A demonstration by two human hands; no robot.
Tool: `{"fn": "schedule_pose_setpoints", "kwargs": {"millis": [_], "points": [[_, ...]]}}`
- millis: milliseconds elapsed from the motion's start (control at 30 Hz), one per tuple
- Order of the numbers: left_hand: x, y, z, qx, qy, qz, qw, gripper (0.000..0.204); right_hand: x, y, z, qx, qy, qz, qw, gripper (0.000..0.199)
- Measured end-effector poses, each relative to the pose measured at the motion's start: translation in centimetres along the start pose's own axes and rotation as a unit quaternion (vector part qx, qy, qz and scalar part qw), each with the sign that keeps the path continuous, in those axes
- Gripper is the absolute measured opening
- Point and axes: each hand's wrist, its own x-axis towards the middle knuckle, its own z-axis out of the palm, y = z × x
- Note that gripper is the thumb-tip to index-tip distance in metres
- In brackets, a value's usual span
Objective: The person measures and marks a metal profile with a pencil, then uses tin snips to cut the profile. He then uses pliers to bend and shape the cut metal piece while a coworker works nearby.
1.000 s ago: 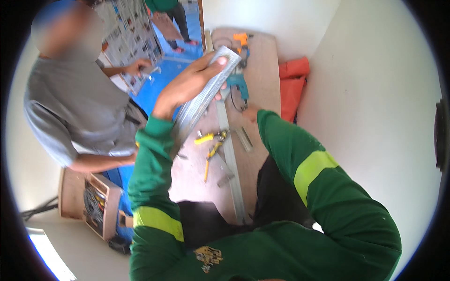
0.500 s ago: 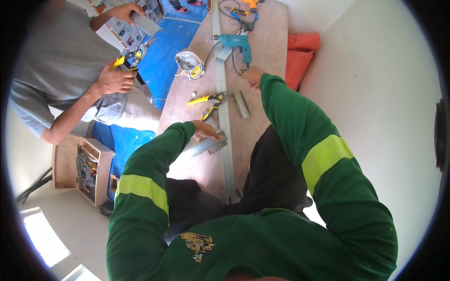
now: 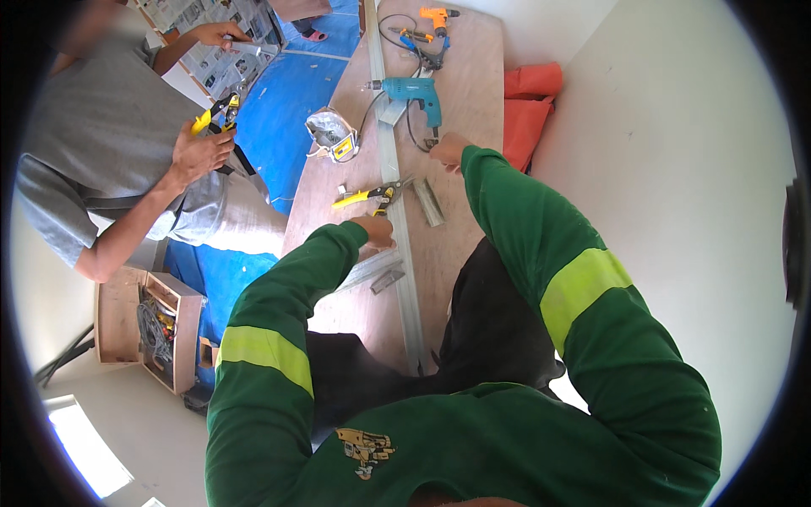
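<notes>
My left hand [image 3: 377, 231] is bent over the lower handle of the yellow-and-black tin snips [image 3: 359, 198]; its fingers are mostly hidden, so its grip is unclear. Just below it, a metal channel piece [image 3: 359, 272] lies across a long metal channel [image 3: 406, 296], with a small metal offcut [image 3: 387, 281] beside it. Further up, my right hand [image 3: 450, 153] has curled fingers next to the foot of the teal corded drill [image 3: 425, 95]; what they hold, if anything, is hidden. A short channel piece [image 3: 428, 203] rests between my hands.
At left, a person in a grey shirt holds other yellow-handled snips [image 3: 216, 115] and a metal piece. An open pouch [image 3: 332, 135] sits on the wooden board [image 3: 338, 313]. An orange drill [image 3: 438, 19] is at the far end. A wooden toolbox [image 3: 169, 329] stands lower left; an orange bag [image 3: 530, 118] is by the wall.
My left hand has moved off the metal channel piece, up toward the tin snips. My right hand stays by the drill with its fingers curled. The other person's hands have shifted slightly.
</notes>
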Motion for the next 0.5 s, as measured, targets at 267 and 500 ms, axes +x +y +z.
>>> {"fn": "schedule_pose_setpoints", "kwargs": {"millis": [267,500], "points": [[-0.7,-5.2,-2.8,-0.04,0.076,-0.04,0.995,0.051,-0.1,-0.5,0.6,-0.018,-0.017,0.004,1.0,0.037],[0.3,-10.1,-1.0,-0.043,0.063,-0.081,0.994,0.056,0.6,-1.0,1.2,-0.018,-0.043,-0.014,0.999,0.037]]}}
